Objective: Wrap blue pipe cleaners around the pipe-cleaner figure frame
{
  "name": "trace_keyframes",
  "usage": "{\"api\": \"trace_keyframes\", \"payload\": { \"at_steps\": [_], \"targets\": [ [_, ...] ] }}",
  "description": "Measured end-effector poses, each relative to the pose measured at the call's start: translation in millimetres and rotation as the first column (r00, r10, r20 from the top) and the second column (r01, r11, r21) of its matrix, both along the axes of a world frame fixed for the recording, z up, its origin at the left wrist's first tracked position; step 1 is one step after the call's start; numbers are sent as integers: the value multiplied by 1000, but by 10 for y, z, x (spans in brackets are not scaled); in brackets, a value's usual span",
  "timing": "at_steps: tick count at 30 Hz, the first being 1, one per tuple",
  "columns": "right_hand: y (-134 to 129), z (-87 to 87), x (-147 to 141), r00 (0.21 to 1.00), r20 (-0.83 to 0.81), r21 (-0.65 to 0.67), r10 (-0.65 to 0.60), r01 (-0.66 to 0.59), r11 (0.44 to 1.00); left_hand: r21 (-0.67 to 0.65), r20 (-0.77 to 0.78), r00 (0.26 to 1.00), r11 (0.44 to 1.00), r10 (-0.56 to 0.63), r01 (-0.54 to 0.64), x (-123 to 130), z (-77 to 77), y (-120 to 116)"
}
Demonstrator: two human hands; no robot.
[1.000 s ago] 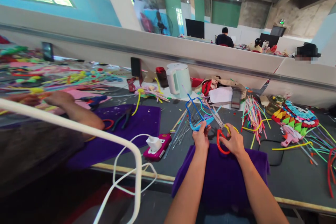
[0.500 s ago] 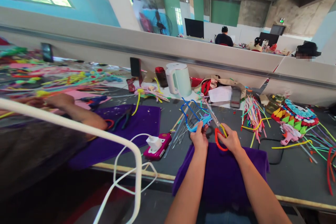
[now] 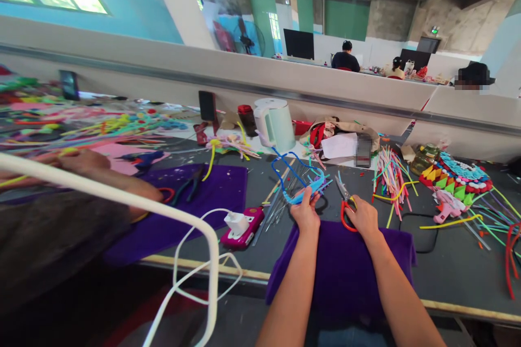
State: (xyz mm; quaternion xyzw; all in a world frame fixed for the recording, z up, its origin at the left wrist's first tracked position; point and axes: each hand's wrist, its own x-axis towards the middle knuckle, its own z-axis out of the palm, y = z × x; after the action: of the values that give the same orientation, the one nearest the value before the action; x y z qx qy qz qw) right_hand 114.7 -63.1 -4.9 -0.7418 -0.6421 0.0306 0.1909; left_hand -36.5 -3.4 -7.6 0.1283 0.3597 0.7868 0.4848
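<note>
My left hand (image 3: 306, 212) pinches a blue piece of bent pipe cleaners (image 3: 299, 197), whose dark blue loops stand up above the fingers. Just right of it, my right hand (image 3: 362, 218) is closed round the red and yellow handles of a pair of scissors (image 3: 343, 186). The blades point up and left, a little apart from the blue piece. Under both forearms a purple cloth (image 3: 345, 265) covers the table's front edge.
A pink power strip (image 3: 253, 227) with a white plug lies left of my hands. Behind are a pale kettle (image 3: 277, 124), a pipe cleaner bundle (image 3: 391, 173) and, at right, a pink glue gun (image 3: 445, 203). Another person's arm (image 3: 122, 184) reaches in at left.
The scissors in my right hand have moved right and down, off the blue piece. My left hand has shifted slightly left, still holding it.
</note>
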Motion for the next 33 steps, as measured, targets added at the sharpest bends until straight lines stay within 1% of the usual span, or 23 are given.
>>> {"api": "trace_keyframes", "payload": {
  "at_steps": [3, 5, 6, 8, 9, 10, 11, 12, 13, 15, 17, 18, 19, 20, 23, 27, 33],
  "targets": [
    [-45, 0, -33, 998, 65, 27, -22, 21, 999, 34, 37, 991, 991, -127, 126, 12, 10, -13],
    [-73, 21, -37, 999, 47, 84, -23, 19, 996, 44, 34, 979, 979, -200, 198, 26, 22, -26],
    [-80, 36, -29, 1000, 13, 128, -19, 17, 992, 48, 26, 973, 973, -229, 228, 36, 28, -33],
    [-72, 70, 0, 992, -126, 246, 12, 19, 969, 56, 5, 960, 958, -281, 280, 59, 40, -50],
    [-57, 87, 18, 970, -236, 304, 50, 25, 952, 60, -8, 951, 949, -309, 308, 72, 45, -59],
    [-37, 102, 34, 925, -367, 348, 102, 35, 937, 63, -22, 942, 940, -335, 336, 86, 49, -69],
    [-15, 115, 46, 848, -504, 372, 162, 44, 927, 64, -35, 932, 930, -360, 361, 100, 52, -78],
    [7, 127, 54, 743, -632, 377, 219, 48, 925, 62, -49, 922, 920, -383, 386, 113, 54, -87],
    [26, 138, 56, 620, -741, 365, 258, 50, 930, 57, -63, 912, 911, -404, 408, 126, 57, -96],
    [48, 159, 50, 373, -887, 315, 272, 58, 947, 39, -87, 894, 896, -439, 443, 148, 61, -113],
    [52, 179, 39, 176, -952, 265, 250, 67, 962, 14, -115, 876, 881, -469, 473, 165, 66, -128],
    [49, 189, 35, 99, -966, 248, 241, 65, 967, 4, -130, 868, 875, -480, 485, 172, 70, -135],
    [45, 198, 32, 39, -971, 237, 234, 61, 970, -4, -146, 860, 869, -489, 494, 177, 75, -141],
    [42, 206, 31, -5, -973, 231, 232, 57, 971, -11, -162, 852, 864, -498, 503, 180, 81, -146],
    [40, 223, 36, -76, -970, 226, 230, 55, 973, -38, -197, 833, 853, -517, 521, 184, 107, -159],
    [53, 228, 37, -136, -967, 209, 214, 53, 977, -98, -201, 827, 851, -525, 516, 178, 145, -175],
    [52, 257, 3, -175, -965, 188, 193, 44, 981, -121, -180, 841, 860, -509, 495, 155, 184, -204]
  ]
}}
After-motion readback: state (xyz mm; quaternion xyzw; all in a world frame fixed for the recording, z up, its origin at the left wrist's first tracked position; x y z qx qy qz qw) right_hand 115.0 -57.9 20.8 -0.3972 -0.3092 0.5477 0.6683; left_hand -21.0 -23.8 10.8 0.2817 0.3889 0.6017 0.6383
